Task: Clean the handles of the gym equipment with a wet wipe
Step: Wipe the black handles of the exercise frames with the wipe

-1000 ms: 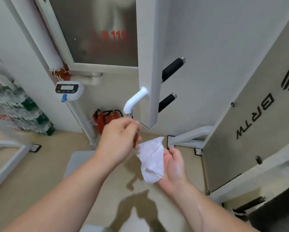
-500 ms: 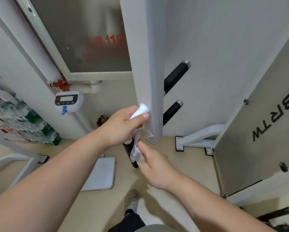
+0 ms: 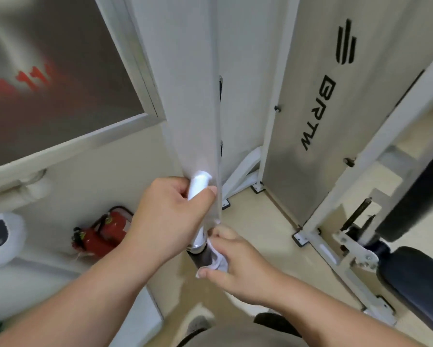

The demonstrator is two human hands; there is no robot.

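- Left hand – fingers curled round the white handle bar beside the post.
- Right hand pinches the wet wipe against the bar's black grip, just below – cleaning apparently at an early stage.

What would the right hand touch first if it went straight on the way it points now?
Probably the left hand, gripping the white handle just above the wet wipe; depth is unclear.

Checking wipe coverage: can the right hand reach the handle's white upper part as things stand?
Probably not: the left hand grips the white upper part, covering most of it. The right hand holds the wet wipe against the dark grip just below.
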